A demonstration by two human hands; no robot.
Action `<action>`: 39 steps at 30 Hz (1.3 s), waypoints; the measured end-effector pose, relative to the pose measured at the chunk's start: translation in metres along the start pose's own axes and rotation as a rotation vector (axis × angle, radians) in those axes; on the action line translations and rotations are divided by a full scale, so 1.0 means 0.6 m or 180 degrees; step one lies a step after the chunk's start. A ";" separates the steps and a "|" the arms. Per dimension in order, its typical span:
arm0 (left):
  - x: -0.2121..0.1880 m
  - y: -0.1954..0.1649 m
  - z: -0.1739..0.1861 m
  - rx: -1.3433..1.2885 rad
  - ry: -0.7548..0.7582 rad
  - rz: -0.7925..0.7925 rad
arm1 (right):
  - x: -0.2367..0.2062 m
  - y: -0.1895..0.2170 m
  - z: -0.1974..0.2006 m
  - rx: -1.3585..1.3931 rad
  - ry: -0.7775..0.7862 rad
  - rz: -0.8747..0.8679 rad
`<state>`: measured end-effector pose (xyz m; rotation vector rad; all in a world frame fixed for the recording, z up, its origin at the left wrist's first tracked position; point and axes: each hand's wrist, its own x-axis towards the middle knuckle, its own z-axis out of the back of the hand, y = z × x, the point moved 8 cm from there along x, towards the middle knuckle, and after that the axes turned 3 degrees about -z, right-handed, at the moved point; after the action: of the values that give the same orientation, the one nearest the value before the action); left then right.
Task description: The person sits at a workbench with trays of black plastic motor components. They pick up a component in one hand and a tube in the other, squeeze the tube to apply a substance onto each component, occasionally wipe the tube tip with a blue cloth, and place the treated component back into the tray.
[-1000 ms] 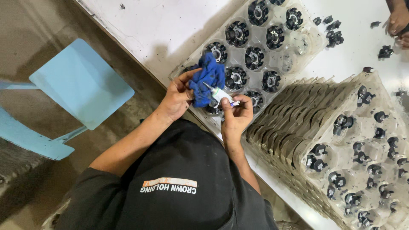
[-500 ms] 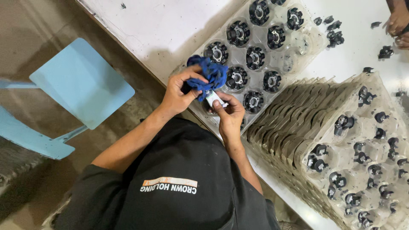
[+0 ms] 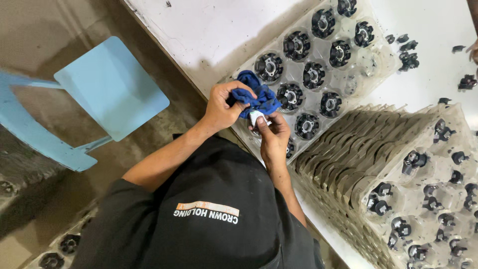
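My left hand (image 3: 221,107) grips a bunched blue cloth (image 3: 258,97) and presses it onto a small white part (image 3: 256,117). My right hand (image 3: 274,137) pinches that part from below with thumb and fingers. Both hands hover over the near corner of a clear plastic tray (image 3: 371,67) whose round pockets hold several black ring-shaped parts (image 3: 290,96). The cloth hides most of the white part.
A slanted stack of clear trays (image 3: 343,164) with small black pieces on top stands at the right. Loose black pieces (image 3: 408,52) lie on the white table (image 3: 209,30). A light blue chair (image 3: 109,87) stands left. Another person's hand (image 3: 473,50) shows at top right.
The cloth hung loose from my left hand a second ago; now it is bunched over the white part, and my right hand has moved up against it.
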<state>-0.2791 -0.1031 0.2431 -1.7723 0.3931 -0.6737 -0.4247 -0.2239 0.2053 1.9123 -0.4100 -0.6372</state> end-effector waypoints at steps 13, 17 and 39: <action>0.009 -0.109 -0.006 0.0603 -0.0270 -0.0753 | -0.002 -0.003 0.018 0.0070 -0.0216 -0.0411; 0.011 -0.116 -0.009 0.0638 -0.0258 -0.0825 | -0.002 0.005 0.009 0.0008 -0.0166 -0.0397; 0.025 -0.087 -0.009 0.0260 0.0078 -0.0426 | -0.009 -0.024 0.032 -0.0198 0.0238 -0.0713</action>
<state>-0.2747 -0.0999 0.2974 -1.7248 0.2615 -0.7958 -0.4406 -0.2292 0.1873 1.9310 -0.1275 -0.7131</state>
